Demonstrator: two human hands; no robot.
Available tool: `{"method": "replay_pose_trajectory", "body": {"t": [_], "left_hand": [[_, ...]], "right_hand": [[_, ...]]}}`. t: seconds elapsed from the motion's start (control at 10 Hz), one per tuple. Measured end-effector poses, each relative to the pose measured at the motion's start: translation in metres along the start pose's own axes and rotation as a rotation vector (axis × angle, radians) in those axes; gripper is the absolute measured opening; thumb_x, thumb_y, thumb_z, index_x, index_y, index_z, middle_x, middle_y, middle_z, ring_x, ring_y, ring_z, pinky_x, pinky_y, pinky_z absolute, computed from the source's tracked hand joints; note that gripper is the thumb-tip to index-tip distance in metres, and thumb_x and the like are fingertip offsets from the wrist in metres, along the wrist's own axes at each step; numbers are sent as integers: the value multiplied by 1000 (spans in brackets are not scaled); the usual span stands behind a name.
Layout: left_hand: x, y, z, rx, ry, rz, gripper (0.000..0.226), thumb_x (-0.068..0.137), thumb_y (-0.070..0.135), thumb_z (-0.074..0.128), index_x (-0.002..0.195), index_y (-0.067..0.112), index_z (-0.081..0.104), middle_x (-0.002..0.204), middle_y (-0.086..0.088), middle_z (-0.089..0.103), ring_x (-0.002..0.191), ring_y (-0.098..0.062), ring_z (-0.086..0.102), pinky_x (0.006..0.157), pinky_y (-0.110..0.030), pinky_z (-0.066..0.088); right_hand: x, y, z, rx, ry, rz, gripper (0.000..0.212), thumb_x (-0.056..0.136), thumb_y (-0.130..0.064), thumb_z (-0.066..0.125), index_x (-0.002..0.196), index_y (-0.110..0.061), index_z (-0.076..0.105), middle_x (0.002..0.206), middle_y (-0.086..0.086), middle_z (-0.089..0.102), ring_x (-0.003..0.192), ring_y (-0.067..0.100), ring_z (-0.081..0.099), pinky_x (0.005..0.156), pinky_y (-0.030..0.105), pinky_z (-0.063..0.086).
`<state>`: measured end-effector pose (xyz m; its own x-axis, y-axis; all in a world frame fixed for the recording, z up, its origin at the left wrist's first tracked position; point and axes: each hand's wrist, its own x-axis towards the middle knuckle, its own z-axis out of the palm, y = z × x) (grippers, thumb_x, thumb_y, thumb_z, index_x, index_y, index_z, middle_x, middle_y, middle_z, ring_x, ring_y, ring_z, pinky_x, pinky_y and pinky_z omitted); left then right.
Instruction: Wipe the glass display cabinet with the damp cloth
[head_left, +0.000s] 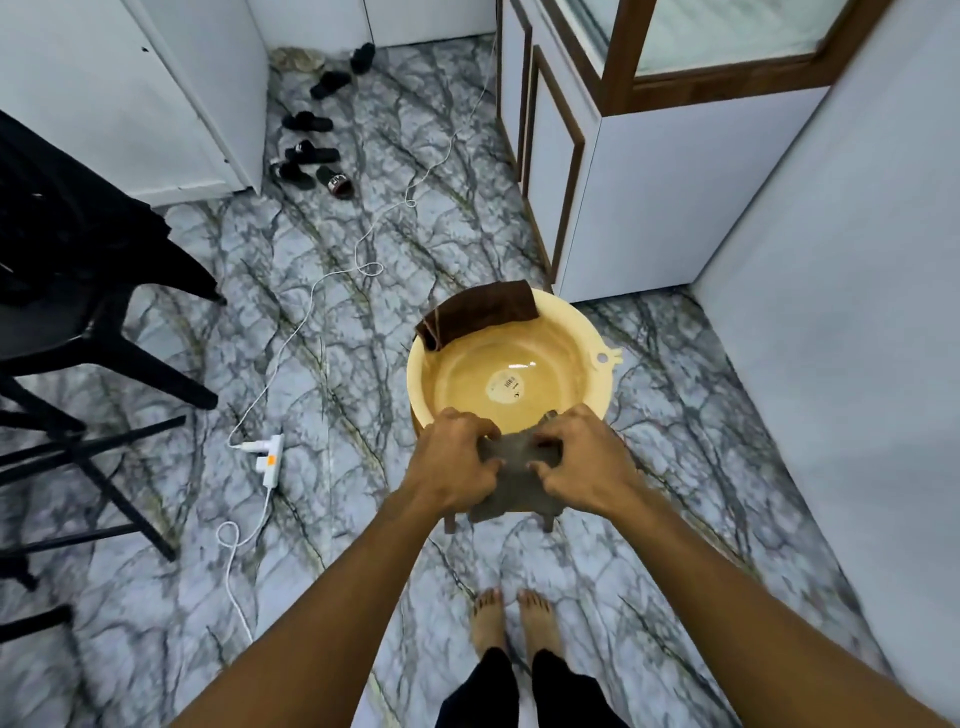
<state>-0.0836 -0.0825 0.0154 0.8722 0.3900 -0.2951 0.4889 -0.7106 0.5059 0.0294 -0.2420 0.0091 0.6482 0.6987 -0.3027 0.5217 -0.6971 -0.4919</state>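
The left hand (457, 457) and the right hand (576, 457) are held close together, each with its fingers curled round one end of a grey cloth (514, 467). The cloth is bunched between them and its loose end hangs below the knuckles. The grip looks like wringing or folding, but one picture cannot show which.

Just beyond the hands, and partly under them, is a yellow basin (421, 374) on a low wooden stool (451, 522). A gleam at its bottom suggests a little water, though that is hard to confirm. A brown cloth (478, 312) lies over the basin's rim on the side away from the hands.

The glass display cabinet (727, 36) stands well beyond the hands, up and to the right of the right hand. Only its wood-framed panes and white base can be seen. Neither hand nor the cloth is near it.

In my judgement the task is at its preparation stage. The cloth is being made ready over the basin, and no wiping of the glass has begun as far as the picture shows. What remains is nearly everything: carrying the cloth over to the cabinet and wiping its panes. Whether the cloth is already damp cannot be told for certain.

On the floor (363, 519), well to the left of the left hand, lies a white power strip (271, 454) with its cable.
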Motion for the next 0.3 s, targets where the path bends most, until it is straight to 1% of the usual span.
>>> {"method": "replay_pose_trajectory", "body": {"t": [0.1, 0.2, 0.3], "left_hand": [[7, 7, 1, 79, -36, 56, 29, 79, 25, 69, 106, 19, 80, 98, -5, 75, 108, -24, 57, 89, -37, 52], [10, 13, 2, 160, -24, 63, 21, 80, 25, 71, 97, 19, 81, 90, -4, 74, 106, -25, 55, 88, -40, 50], [8, 26, 16, 136, 58, 138, 18, 75, 22, 65, 87, 15, 77, 78, -3, 71, 91, -28, 57, 73, -38, 48]], "right_hand": [[4, 4, 8, -41, -12, -44, 35, 81, -26, 78, 116, -27, 78, 110, 0, 67, 109, 22, 56, 92, 37, 54], [7, 9, 8, -57, 19, -110, 34, 81, -18, 75, 114, -23, 79, 107, 0, 70, 109, 23, 54, 86, 35, 52], [-4, 14, 15, 82, 163, -187, 33, 78, -11, 68, 109, -16, 79, 95, 0, 73, 100, 21, 52, 77, 34, 49]]}}
